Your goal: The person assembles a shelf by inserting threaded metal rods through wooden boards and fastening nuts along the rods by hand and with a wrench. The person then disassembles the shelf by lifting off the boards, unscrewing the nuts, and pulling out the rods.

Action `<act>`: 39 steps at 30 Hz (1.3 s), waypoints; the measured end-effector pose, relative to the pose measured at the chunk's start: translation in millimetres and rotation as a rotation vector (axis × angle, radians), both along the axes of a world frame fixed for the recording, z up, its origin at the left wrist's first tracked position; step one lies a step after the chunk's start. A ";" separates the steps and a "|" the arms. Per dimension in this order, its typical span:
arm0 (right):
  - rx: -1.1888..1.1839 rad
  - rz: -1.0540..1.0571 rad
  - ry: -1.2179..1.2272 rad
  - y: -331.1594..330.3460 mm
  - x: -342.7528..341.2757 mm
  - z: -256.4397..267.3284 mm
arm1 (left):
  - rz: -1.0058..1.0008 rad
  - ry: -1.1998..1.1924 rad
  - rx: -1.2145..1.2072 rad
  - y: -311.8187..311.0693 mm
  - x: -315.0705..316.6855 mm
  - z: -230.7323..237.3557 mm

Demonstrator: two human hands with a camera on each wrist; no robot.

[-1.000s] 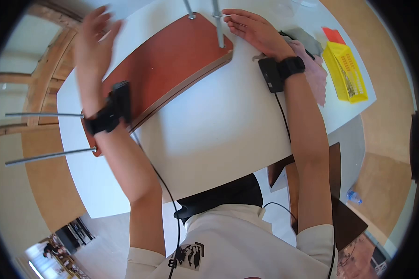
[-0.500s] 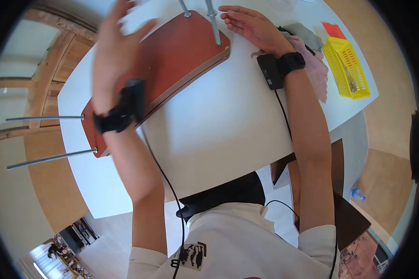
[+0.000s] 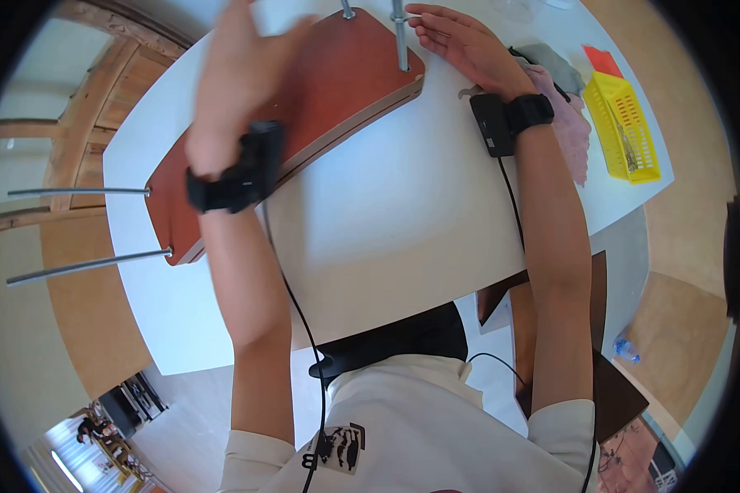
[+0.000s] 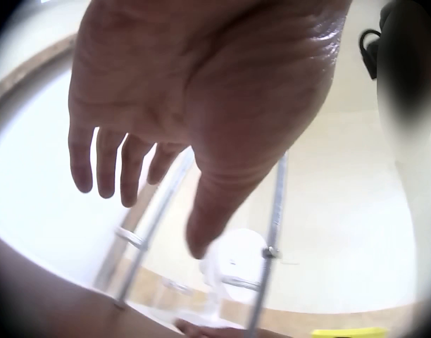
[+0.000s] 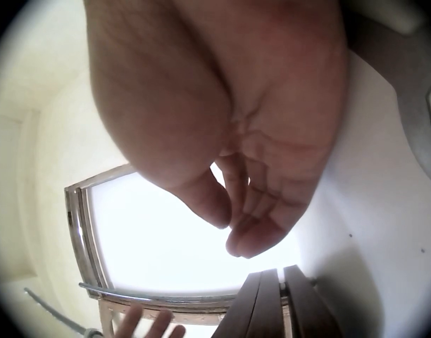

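A reddish-brown wooden board (image 3: 337, 86) with tapered ends lies on the white table, metal rods standing out from its corners. Over the board is my left hand (image 3: 242, 90), blurred, its fingers spread and the thumb held apart. In the left wrist view its palm shows bare, with two rods (image 4: 277, 197) beyond the fingers. My right hand (image 3: 469, 49) rests on the table past the board's right end, fingers loosely bent and holding nothing. Its fingertips come close to the right-hand rod (image 3: 401, 41), which carries a nut. Beside that wrist lies a grey open-ended wrench (image 5: 405, 77), partly hidden.
Right of my right wrist lie pink and grey cloths (image 3: 571, 135). A yellow basket (image 3: 612, 160) with thin metal pieces inside stands near the table's right edge, a red piece (image 3: 602, 62) behind it. Two rods (image 3: 82, 267) reach past the left edge. Cables trail from both wrists.
My left hand has swept rightward over the board, from its left part toward the middle. My right hand keeps its place beside the rod. The board lies as before.
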State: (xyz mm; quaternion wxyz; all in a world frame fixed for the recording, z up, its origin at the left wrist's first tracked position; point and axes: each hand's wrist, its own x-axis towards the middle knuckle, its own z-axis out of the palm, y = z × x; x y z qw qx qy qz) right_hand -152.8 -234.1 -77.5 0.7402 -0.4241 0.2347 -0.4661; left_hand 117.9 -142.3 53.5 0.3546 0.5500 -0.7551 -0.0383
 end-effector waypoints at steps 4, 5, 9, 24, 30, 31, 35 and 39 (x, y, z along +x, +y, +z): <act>-0.064 0.052 -0.047 1.6 -3.5 -2.5 | -0.001 0.244 -0.139 -11.0 37.3 5.1; -0.060 0.062 -0.047 1.8 -1.8 0.6 | -0.102 0.268 -0.194 -18.1 36.7 9.4; -0.035 0.013 0.025 10.7 0.9 12.8 | -0.086 0.205 -0.160 -5.7 16.0 4.9; -0.044 0.024 0.030 4.7 2.5 6.5 | -0.119 0.073 0.059 14.5 -54.7 5.1; -0.044 0.008 0.022 -3.2 -5.3 -6.2 | 0.109 0.029 0.025 13.8 -22.1 6.6; -0.070 0.062 -0.040 -4.0 -6.5 -8.2 | 0.092 0.039 -0.032 -3.2 11.3 0.2; -0.071 0.041 0.010 -4.4 -5.5 -6.9 | -0.040 0.250 -0.007 11.5 -27.9 13.3; -0.016 0.017 -0.017 -0.7 0.5 -2.3 | -0.237 0.171 -0.016 15.7 -57.6 0.2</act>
